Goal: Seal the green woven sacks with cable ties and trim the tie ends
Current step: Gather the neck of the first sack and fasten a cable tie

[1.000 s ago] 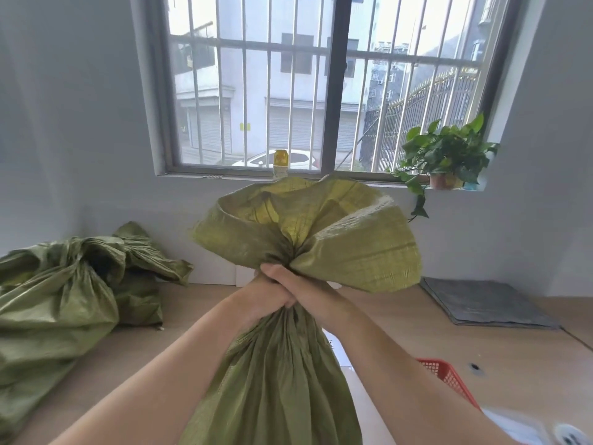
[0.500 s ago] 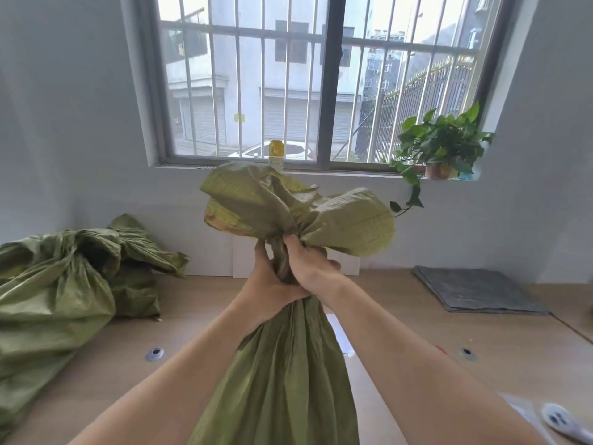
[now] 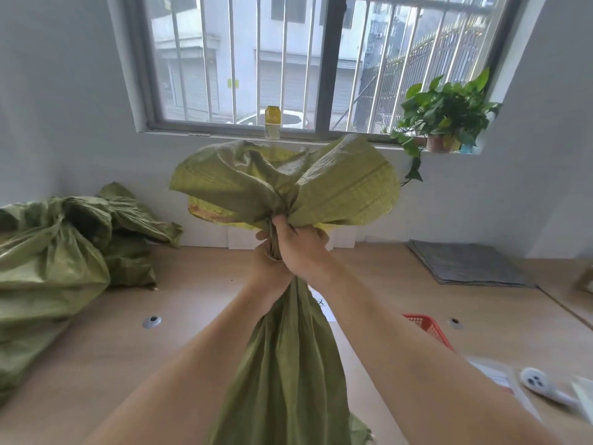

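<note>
A green woven sack (image 3: pixel 285 364) stands upright in front of me, its neck bunched tight and its mouth flaring out above like a fan. My right hand (image 3: pixel 301 248) is clenched around the neck from the right. Just below and to the left, my left hand (image 3: pixel 268 268) grips the same neck, partly hidden behind the right hand. No cable tie shows on the neck. More green sacks (image 3: pixel 61 252) lie heaped at the left on the wooden table (image 3: pixel 192 293).
A red plastic basket (image 3: pixel 428 329) sits right of the sack, partly behind my right arm. A white-handled tool (image 3: pixel 542 385) lies at the lower right. A grey folded mat (image 3: pixel 468 263) lies at the back right. A potted plant (image 3: pixel 444 120) and a yellow-capped bottle (image 3: pixel 272 122) stand on the windowsill.
Both hands stayed clamped on the sack's neck; the right hand shifted over the top of the left. The flared mouth changed shape, and the view tilted a little.
</note>
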